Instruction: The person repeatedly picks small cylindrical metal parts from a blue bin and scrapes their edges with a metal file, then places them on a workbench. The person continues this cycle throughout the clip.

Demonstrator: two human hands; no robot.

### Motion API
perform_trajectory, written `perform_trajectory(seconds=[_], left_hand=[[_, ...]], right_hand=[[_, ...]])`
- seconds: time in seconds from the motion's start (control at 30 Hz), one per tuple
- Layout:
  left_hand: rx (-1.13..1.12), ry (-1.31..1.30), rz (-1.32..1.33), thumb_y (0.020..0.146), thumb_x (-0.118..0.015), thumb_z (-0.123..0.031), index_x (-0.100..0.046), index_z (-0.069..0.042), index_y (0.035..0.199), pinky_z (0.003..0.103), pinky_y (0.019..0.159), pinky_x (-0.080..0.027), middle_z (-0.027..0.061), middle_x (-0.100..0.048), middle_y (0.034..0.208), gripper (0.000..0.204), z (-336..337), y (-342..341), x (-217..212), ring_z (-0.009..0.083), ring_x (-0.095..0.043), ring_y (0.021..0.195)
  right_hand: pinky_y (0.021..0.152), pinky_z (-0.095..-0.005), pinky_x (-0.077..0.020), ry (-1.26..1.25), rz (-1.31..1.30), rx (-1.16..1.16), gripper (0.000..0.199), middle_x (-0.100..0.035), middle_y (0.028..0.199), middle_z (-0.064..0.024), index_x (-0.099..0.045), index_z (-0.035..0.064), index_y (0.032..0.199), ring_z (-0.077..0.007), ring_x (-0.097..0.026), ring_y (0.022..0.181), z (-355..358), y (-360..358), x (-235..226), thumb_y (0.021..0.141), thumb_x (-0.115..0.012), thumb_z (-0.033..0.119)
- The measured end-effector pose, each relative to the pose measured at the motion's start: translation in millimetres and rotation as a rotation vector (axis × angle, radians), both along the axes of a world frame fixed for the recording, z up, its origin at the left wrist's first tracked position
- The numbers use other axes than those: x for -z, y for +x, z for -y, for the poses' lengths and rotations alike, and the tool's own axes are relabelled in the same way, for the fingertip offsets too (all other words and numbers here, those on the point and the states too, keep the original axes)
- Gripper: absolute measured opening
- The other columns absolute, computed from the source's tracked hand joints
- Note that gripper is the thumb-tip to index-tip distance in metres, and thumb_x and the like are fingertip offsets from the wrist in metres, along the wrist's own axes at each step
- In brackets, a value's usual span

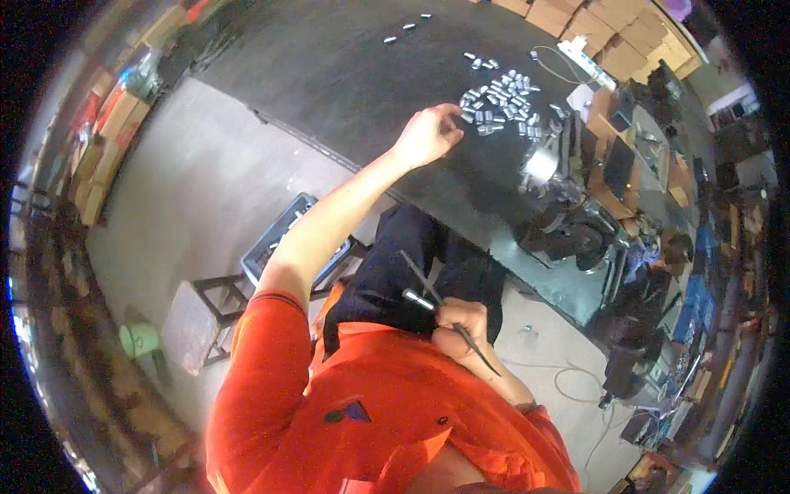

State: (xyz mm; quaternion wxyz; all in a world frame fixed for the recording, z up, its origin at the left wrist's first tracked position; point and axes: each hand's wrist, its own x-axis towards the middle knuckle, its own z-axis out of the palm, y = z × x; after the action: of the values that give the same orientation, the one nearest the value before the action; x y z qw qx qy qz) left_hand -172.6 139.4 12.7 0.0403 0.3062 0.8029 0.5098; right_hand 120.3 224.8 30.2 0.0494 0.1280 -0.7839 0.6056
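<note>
My left hand (pixel 428 136) hovers over the dark tabletop, just left of a loose pile of small shiny metal cylinders (pixel 506 99). Its fingers are curved, with a gap between thumb and forefinger, and I see nothing in them. Close to my body, above my lap, my right hand (pixel 463 326) is closed around a long thin dark bar (pixel 422 276) that sticks out at both ends of the fist. One silver metal cylinder (pixel 419 299) juts out from the same hand beside the bar. How the fingers grip it is hidden.
Three more cylinders (pixel 409 26) lie at the table's far side. Right of the pile stands a dark metal device (pixel 568 226) with a bright round part (pixel 541 165). A blue crate (pixel 284 222) sits below my left forearm, near a stool (pixel 196 325). A power strip (pixel 586 62) lies far right.
</note>
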Motion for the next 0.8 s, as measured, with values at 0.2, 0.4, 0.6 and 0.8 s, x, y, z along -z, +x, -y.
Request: perform_trajectory(seconds=[0.2, 0.4, 0.6, 0.8], left_hand=[[-0.077, -0.056, 0.039, 0.082, -0.065, -0.016, -0.064, 0.0, 0.105, 0.033, 0.069, -0.053, 0.0158, -0.069, 0.091, 0.027, 103.6, 42.3, -6.7, 0.0239, -0.068, 0.074], [-0.42, -0.676, 0.073, 0.075, -0.062, -0.021, -0.067, -0.005, 0.086, 0.043, 0.067, -0.05, 0.0208, -0.063, 0.079, 0.02, 275.2, 90.5, 63.7, 0.0383, -0.062, 0.075], [-0.467, -0.859, 0.217, 0.073, -0.064, -0.02, -0.069, -0.011, 0.094, 0.043, 0.075, -0.051, 0.0178, -0.067, 0.085, 0.023, 340.9, 137.5, 156.1, 0.0353, -0.065, 0.082], [-0.503, -1.003, 0.231, 0.078, -0.064, -0.024, -0.066, -0.012, 0.103, 0.043, 0.08, -0.051, 0.019, -0.066, 0.094, 0.027, 318.8, 125.6, 173.7, 0.0337, -0.064, 0.09]], right_hand=[[0.042, -0.0309, -0.0223, 0.001, -0.02, 0.051, 0.016, -0.036, 0.052, -0.0059, -0.039, 0.0035, 0.055, -0.019, -0.038, 0.043, -1.5, 2.5, 14.1, 0.053, -0.053, -0.003], [0.043, -0.0306, -0.0238, -0.047, -0.003, -0.029, 0.022, -0.038, 0.053, -0.0058, -0.039, 0.0039, 0.055, -0.017, -0.038, 0.045, 3.3, 0.1, 26.3, 0.06, -0.059, 0.009], [0.043, -0.0324, -0.0224, -0.039, 0.017, -0.048, 0.021, -0.033, 0.052, -0.0065, -0.036, 0.005, 0.054, -0.0199, -0.034, 0.044, 10.2, -5.6, 23.4, 0.058, -0.057, 0.006], [0.043, -0.0319, -0.0227, -0.012, 0.037, -0.067, 0.02, -0.033, 0.052, -0.0061, -0.037, 0.0047, 0.055, -0.0188, -0.035, 0.045, 9.1, -5.0, 21.0, 0.057, -0.057, 0.005]])
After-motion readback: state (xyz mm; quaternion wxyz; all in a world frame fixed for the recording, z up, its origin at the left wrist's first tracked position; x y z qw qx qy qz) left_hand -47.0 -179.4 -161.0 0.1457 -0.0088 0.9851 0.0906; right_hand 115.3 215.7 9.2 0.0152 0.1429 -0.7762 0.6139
